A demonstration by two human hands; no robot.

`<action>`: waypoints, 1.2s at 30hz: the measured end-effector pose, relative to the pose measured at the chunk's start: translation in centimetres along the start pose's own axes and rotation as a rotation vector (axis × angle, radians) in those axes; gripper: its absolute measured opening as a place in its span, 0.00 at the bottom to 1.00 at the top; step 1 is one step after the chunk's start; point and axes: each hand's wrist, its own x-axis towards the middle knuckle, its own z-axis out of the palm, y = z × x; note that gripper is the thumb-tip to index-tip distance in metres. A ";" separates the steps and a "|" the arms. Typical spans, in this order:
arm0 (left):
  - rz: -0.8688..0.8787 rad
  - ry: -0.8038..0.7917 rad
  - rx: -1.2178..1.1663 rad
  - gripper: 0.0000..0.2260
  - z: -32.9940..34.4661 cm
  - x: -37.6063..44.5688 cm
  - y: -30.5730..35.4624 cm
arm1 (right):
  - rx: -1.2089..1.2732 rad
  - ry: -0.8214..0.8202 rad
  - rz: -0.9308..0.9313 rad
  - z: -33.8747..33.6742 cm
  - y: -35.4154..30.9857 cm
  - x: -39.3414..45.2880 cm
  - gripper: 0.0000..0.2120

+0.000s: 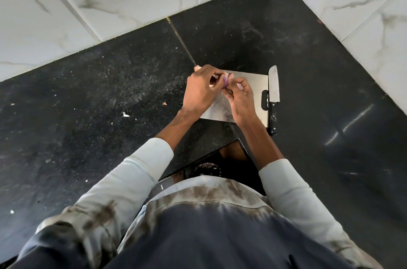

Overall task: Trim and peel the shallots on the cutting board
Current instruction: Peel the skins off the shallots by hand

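Both hands met above the steel cutting board (pixel 253 80). Left hand (pixel 201 90) curled round a purple shallot (pixel 226 81); right hand (pixel 239 98) pinched at its skin with curled fingertips. Knife (pixel 273 97) lay along the board's right edge, untouched. Peel scraps (pixel 164 104) on dark counter (pixel 88 92)

shallot (pixel 225 82): 1 | knife (pixel 273 97): 1 | cutting board (pixel 253 83): 1 | hands: 2

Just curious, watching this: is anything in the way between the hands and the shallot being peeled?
Nothing visible. The left hand and right hand both already pinch the shallot above the steel cutting board. The knife lies aside at the board's right edge.
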 end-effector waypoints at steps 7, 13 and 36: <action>-0.009 -0.031 0.027 0.09 0.1 -0.1 0.0 | -0.056 0.016 -0.029 -0.1 0.0 0.0 0.02; -0.072 -0.033 -0.081 0.07 0.4 0.5 -0.1 | -0.134 0.007 -0.079 -0.6 0.0 0.5 0.04; -0.094 -0.034 0.014 0.05 1.4 0.8 -0.7 | -0.301 0.027 -0.139 -1.5 0.0 0.8 0.18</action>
